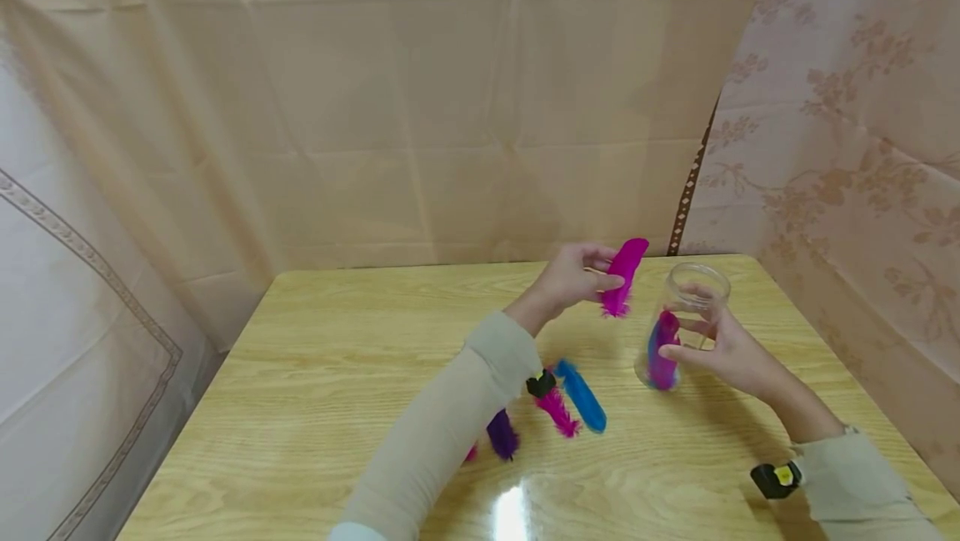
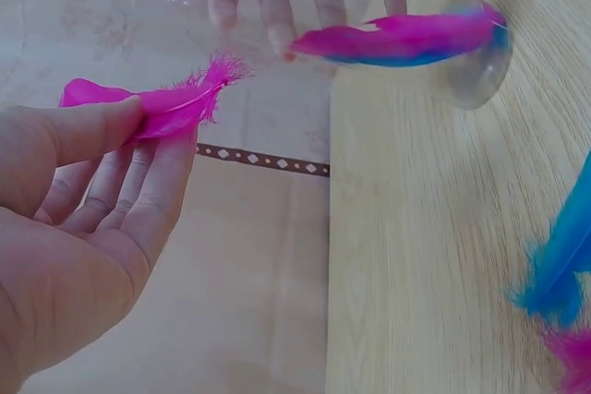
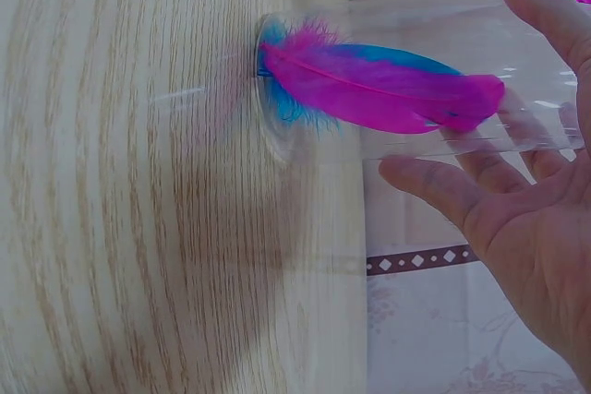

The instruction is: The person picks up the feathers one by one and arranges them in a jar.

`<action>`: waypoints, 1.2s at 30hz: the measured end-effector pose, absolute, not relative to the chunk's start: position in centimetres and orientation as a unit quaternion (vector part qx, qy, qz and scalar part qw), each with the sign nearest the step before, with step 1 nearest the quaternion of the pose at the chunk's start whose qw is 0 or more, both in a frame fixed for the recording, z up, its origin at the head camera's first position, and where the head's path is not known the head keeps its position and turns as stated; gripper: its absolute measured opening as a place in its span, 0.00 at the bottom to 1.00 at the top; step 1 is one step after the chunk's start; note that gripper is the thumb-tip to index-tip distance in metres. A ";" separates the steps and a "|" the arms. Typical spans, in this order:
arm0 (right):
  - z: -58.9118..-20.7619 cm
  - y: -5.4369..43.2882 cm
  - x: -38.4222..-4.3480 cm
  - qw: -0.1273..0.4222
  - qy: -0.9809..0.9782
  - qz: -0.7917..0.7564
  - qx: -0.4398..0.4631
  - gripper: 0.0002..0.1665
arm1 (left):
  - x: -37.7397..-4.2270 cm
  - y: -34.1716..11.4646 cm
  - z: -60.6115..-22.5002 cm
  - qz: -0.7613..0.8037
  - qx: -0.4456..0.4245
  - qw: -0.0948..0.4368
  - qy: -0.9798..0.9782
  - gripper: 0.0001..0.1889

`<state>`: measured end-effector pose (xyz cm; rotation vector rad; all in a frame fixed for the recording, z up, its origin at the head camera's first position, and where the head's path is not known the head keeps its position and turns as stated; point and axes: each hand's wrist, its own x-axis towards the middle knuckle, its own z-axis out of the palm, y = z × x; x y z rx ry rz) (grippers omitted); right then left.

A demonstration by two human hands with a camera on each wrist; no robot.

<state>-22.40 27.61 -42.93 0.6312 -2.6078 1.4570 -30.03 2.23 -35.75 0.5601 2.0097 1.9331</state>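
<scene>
Between thumb and fingers, my left hand (image 1: 573,278) pinches a magenta feather (image 1: 627,270) up off the table, left of the jar's mouth. In the left wrist view the feather's fluffy end (image 2: 222,76) points toward the jar. My right hand (image 1: 731,353) holds the clear jar (image 1: 701,278) around its side, the thumb in front and fingers seen through the wall behind. Upright on the table, the jar contains a magenta feather (image 3: 388,94) and a blue feather (image 3: 402,57), leaning together.
On the table (image 1: 337,374) lie a blue feather (image 1: 583,398), a magenta feather (image 1: 557,409) and a purple feather (image 1: 502,434), partly behind my left sleeve. Another pink tip (image 1: 471,453) shows beside the sleeve. Cloth curtains (image 1: 450,107) hang behind the table and along both sides.
</scene>
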 end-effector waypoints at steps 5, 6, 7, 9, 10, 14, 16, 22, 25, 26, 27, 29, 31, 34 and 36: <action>-43.0 27.6 -22.4 0.044 -0.850 0.481 0.212 0.53 | -29.7 2.5 -35.6 0.666 0.211 0.151 0.700 0.17; -43.0 27.6 -22.3 0.042 -0.850 0.482 0.210 0.53 | -29.7 2.6 -35.7 0.665 0.213 0.152 0.700 0.17; -43.0 27.5 -22.3 0.040 -0.850 0.482 0.208 0.53 | -29.6 2.7 -35.7 0.664 0.214 0.153 0.700 0.17; -42.9 27.5 -22.3 0.036 -0.851 0.483 0.204 0.53 | -29.6 2.8 -35.8 0.665 0.215 0.154 0.698 0.17; -42.8 27.4 -22.3 0.034 -0.851 0.483 0.202 0.53 | -29.6 2.9 -35.8 0.666 0.214 0.156 0.698 0.16; -42.7 27.4 -22.4 0.035 -0.853 0.480 0.202 0.54 | -29.6 3.0 -35.6 0.662 0.217 0.160 0.699 0.16; -42.8 27.4 -22.4 0.037 -0.853 0.479 0.203 0.53 | -29.5 3.1 -35.5 0.662 0.217 0.163 0.699 0.16; -42.9 27.5 -22.5 0.041 -0.852 0.478 0.209 0.53 | -29.5 3.5 -35.3 0.665 0.214 0.174 0.694 0.15; -42.9 27.5 -22.5 0.044 -0.850 0.479 0.214 0.53 | -29.3 3.7 -35.1 0.668 0.214 0.176 0.691 0.15; -42.9 27.5 -22.5 0.044 -0.850 0.479 0.215 0.53 | -29.2 3.8 -35.0 0.670 0.214 0.177 0.688 0.15; -42.9 27.5 -22.5 0.044 -0.849 0.480 0.215 0.53 | -29.1 3.8 -34.9 0.672 0.213 0.178 0.686 0.15; -42.9 27.5 -22.5 0.041 -0.850 0.480 0.213 0.53 | -28.8 4.0 -34.6 0.676 0.215 0.185 0.680 0.14; -42.9 27.6 -22.4 0.039 -0.853 0.478 0.205 0.53 | -28.4 4.3 -34.2 0.678 0.219 0.193 0.674 0.14; -42.8 27.7 -22.5 0.033 -0.855 0.478 0.201 0.53 | -27.9 4.8 -33.6 0.678 0.228 0.205 0.668 0.14; -42.8 27.9 -22.5 0.027 -0.851 0.484 0.200 0.53 | -27.6 5.1 -33.3 0.678 0.232 0.211 0.665 0.14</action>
